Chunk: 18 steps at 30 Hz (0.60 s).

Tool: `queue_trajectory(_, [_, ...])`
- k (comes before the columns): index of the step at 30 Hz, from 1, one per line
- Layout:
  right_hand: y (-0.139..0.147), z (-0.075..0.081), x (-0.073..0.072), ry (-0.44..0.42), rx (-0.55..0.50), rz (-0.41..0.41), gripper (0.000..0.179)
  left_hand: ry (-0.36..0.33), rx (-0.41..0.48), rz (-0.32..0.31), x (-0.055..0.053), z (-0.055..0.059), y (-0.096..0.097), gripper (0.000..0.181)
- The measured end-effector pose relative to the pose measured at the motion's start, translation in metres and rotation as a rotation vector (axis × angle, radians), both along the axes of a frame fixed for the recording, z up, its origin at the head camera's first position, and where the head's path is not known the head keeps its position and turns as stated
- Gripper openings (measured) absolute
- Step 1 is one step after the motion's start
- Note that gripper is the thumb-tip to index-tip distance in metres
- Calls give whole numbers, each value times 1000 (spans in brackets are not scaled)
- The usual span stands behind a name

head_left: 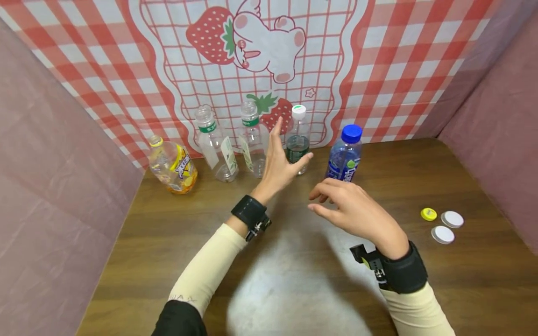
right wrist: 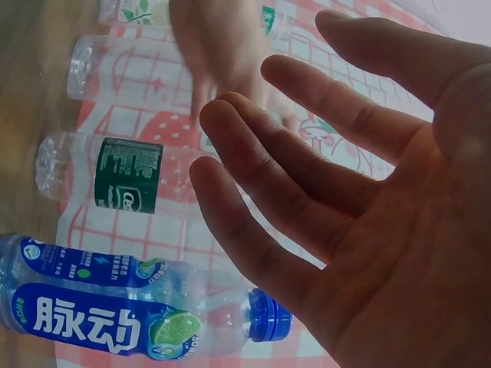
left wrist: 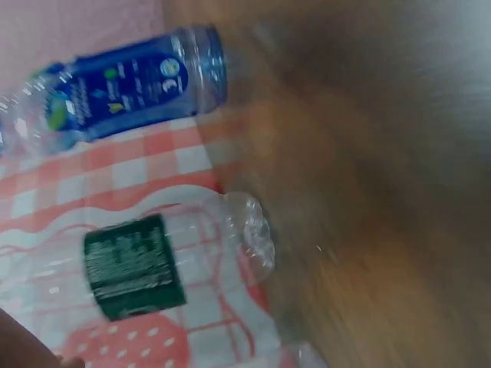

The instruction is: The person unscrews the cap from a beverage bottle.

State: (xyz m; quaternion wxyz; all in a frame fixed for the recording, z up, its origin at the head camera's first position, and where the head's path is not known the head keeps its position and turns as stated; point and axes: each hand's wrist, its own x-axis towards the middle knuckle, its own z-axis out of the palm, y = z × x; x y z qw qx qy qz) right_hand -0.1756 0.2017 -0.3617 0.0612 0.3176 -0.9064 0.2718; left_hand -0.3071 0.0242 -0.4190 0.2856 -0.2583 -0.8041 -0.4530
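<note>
My left hand reaches over the table with fingers extended and thumb spread, holding nothing. Just past its thumb stands an upright clear bottle with a dark green label and a white cap; in the left wrist view its green label shows beside my fingertip. My right hand hovers with loosely bent fingers and nothing in them. Behind it stands a clear bottle with a blue label and a blue cap. The right wrist view shows this blue-labelled bottle below my relaxed fingers.
Left of my hands stand two uncapped clear bottles, one beside the other, and an uncapped yellow-labelled bottle. At right lie a yellow cap and two white caps. A checked cloth hangs behind the wooden table.
</note>
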Motion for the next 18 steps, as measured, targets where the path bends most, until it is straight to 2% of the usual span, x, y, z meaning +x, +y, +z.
queue_trajectory(3, [0, 1, 1, -9, 1, 2, 17, -46, 78, 52, -21, -4, 16, 111])
queue_trajectory(7, [0, 2, 1, -5, 0, 0, 18, -115, 174, 126, -43, -16, 32, 111])
queue_trajectory(10, [0, 4, 2, 0, -3, 4, 18, -80, 220, 175, -56, -24, 39, 109])
queue_trajectory(12, [-1, 4, 2, 3, -3, 7, 18, -44, 241, 206, -62, -28, 42, 107])
queue_trajectory(15, [1, 5, 3, 5, -2, 2, 18, -21, 227, 233, -65, -30, 46, 96])
queue_trajectory(18, [5, 7, 4, 11, 5, -15, 18, -10, 191, 212, -65, -28, 50, 83])
